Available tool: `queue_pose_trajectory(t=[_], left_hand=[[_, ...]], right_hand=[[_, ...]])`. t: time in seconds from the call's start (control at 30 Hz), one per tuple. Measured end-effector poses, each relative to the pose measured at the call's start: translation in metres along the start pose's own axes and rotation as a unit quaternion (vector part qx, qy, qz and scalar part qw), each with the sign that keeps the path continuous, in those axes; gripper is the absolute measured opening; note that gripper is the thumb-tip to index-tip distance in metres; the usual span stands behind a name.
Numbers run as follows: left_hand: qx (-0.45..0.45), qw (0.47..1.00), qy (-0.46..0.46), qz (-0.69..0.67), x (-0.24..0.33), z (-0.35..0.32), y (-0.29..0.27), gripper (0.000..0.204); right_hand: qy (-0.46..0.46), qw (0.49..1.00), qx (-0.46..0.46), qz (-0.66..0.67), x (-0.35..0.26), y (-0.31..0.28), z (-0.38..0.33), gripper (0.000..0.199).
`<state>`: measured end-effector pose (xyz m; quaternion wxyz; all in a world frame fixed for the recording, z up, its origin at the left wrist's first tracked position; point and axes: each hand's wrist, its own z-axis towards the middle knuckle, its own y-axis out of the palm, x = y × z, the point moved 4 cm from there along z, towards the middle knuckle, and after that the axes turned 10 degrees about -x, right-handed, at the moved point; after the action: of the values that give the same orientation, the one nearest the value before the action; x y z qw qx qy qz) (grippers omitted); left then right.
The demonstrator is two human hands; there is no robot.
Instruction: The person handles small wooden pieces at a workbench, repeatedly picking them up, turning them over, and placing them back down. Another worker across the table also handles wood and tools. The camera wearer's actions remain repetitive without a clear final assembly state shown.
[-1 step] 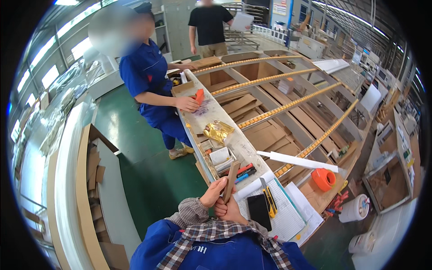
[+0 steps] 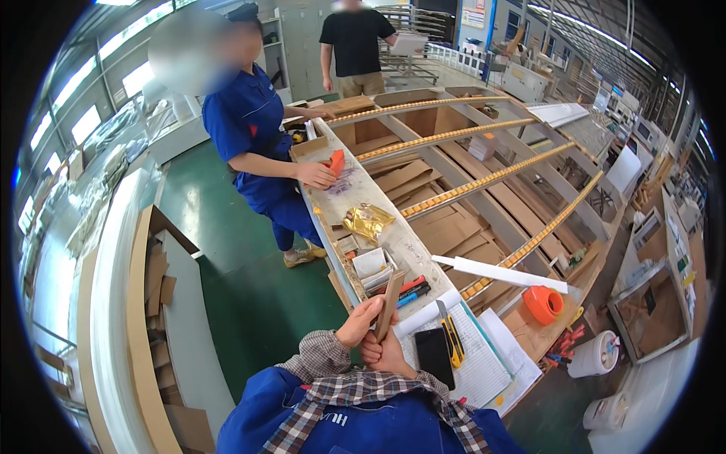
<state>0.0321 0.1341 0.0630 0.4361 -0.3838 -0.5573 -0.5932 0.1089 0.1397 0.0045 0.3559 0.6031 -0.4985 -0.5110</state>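
Observation:
Close to my body I hold a narrow brown strip of board (image 2: 389, 303) upright, tilted slightly to the right. My left hand (image 2: 358, 323) is closed on its left side. Below it, my right hand (image 2: 386, 353) is wrapped round the strip's lower part, so its bottom end is hidden. Just beyond my hands, on the pale ledge, lie several markers (image 2: 411, 291) and a small white box (image 2: 372, 265). To the right of my hands are a black phone (image 2: 434, 359), a yellow utility knife (image 2: 453, 338) and gridded paper (image 2: 484, 371).
A co-worker (image 2: 249, 136) in blue stands ahead-left, one hand near an orange item (image 2: 336, 160). Another person (image 2: 352, 45) stands farther back. Yellow roller tracks (image 2: 484, 181) cross the frame table. A gold packet (image 2: 367, 221), white strip (image 2: 499, 274) and orange tape roll (image 2: 543, 304) lie about.
My hands and the strip stay almost still. At the back, the standing person's white sheet has shifted slightly downward.

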Motion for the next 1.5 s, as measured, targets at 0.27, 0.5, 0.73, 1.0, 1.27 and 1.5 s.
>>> queue_pose_trajectory(t=[0.27, 0.5, 0.73, 1.0, 1.27, 1.5], left_hand=[[0.024, 0.984, 0.174, -0.019, 0.054, 0.01, 0.004, 0.037], [0.17, 0.93, 0.207, -0.25, 0.073, -0.002, -0.009, 0.043], [0.239, 0.899, 0.194, -0.31, 0.054, -0.012, -0.043, 0.046], [0.368, 0.874, 0.088, -0.304, 0.001, -0.005, -0.066, 0.037], [0.293, 0.945, 0.136, -0.061, -0.01, 0.021, -0.083, 0.013], [0.293, 0.936, 0.181, 0.073, -0.037, 0.046, -0.08, 0.015]], right_hand=[[-0.046, 0.99, 0.051, -0.122, -0.008, 0.006, -0.004, 0.061], [-0.085, 0.964, 0.105, -0.23, -0.012, 0.004, -0.008, 0.066], [-0.286, 0.862, 0.109, -0.403, -0.02, 0.027, -0.021, 0.027], [-0.357, 0.676, 0.187, -0.617, -0.036, 0.034, -0.035, 0.023], [-0.391, 0.517, 0.224, -0.728, -0.037, 0.028, -0.036, 0.021], [-0.351, 0.463, 0.256, -0.773, -0.032, 0.02, -0.033, 0.023]])
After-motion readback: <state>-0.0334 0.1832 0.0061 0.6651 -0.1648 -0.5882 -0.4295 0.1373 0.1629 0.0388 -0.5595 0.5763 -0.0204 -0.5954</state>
